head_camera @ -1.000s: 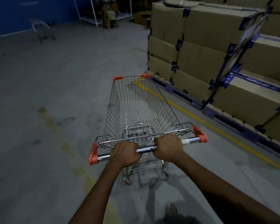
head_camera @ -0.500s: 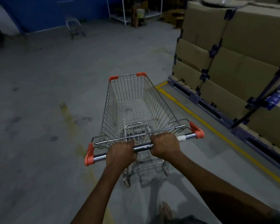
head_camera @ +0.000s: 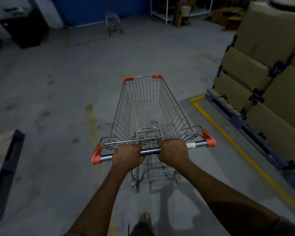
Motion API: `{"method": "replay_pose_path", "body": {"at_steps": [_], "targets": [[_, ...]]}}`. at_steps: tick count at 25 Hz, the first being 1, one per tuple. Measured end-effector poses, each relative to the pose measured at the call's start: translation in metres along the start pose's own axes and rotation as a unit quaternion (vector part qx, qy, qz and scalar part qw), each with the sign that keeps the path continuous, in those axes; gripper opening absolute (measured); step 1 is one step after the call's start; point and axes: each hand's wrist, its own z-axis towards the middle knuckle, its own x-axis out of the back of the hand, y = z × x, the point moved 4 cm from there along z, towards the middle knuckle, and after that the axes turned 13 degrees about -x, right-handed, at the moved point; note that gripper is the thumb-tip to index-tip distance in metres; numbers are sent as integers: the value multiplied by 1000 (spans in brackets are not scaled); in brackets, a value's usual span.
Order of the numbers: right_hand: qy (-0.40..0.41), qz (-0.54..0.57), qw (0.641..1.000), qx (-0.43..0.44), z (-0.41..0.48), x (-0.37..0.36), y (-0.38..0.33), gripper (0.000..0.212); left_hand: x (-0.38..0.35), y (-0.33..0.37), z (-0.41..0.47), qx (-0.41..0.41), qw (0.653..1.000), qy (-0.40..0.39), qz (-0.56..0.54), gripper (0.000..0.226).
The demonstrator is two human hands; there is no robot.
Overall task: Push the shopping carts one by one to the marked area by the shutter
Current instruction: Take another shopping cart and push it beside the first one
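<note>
Though dimly lit, shows grey concrete floor [head_camera: 54, 176] across nearly the whole frame, blotched with dark stains and a faded yellowish streak left of centre. Down the right edge, stacked high with tan cardboard boxes [head_camera: 269, 41] bound by dark straps and corner pieces, resting on a dark blue pallet row [head_camera: 237, 120]. Just left of that row, marked with a yellow floor line [head_camera: 196, 104], turning a corner at mid-right and running down toward the lower right corner. Across the top, closed off by a blue wall [head_camera: 95, 11], with a white shelf frame [head_camera: 167, 14] at upper centre-right. At the left edge, cut off by the frame, another pallet [head_camera: 8, 167] with a box on top.

Centre frame: shopping cart [head_camera: 143, 106], wire basket narrowing up-frame, orange caps on its corners, wheels on the floor, left of the yellow line and well apart from the boxes. Reaching up from the bottom edge, two bare forearms. Left hand [head_camera: 128, 156] wrapped over the chrome handle bar [head_camera: 150, 151] just left of its middle, fingers curled fully round it. Right hand [head_camera: 173, 151] clamped the same way just right of the middle, beside a white band on the bar. Between the two fists, a short bare stretch of bar. Far off at upper centre-left, in front of the blue wall, a second cart [head_camera: 113, 23], small and blurred. At bottom centre, tip of a foot [head_camera: 144, 217].
</note>
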Motion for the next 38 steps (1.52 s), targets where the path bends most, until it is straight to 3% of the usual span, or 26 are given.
{"method": "replay_pose_path", "body": {"at_steps": [4, 10, 13, 17, 19, 22, 25, 31, 38], "targets": [[0, 50, 998, 29, 80, -13, -9, 23, -13, -55, 61, 20, 999, 12, -34, 36], [-105, 81, 991, 19, 216, -23, -24, 22, -37, -147, 169, 9, 993, -50, -107, 40], [-218, 46, 975, 23, 286, -29, -30, 28, -38, -188, 218, 11, 964, -131, -230, 43], [-229, -42, 972, 32, 365, -41, -42, 36, -44, -232, 277, 24, 913, -201, -355, 34], [-195, -59, 979, 27, 401, -51, -51, 35, -51, -255, 308, 24, 930, -195, -310, 35], [-101, -30, 994, 4, 451, -66, -55, 27, -59, -288, 349, 29, 990, -70, -120, 44], [-41, -7, 999, 13, 507, -91, -62, 23, -72, -318, 389, 39, 999, 10, -16, 37], [-1, 35, 998, 60, 639, -121, -72, 30, -93, -398, 490, 60, 997, 42, 28, 35], [-21, 41, 997, 70, 796, -147, -82, 32, -112, -482, 612, 101, 994, 38, 4, 30]]}}
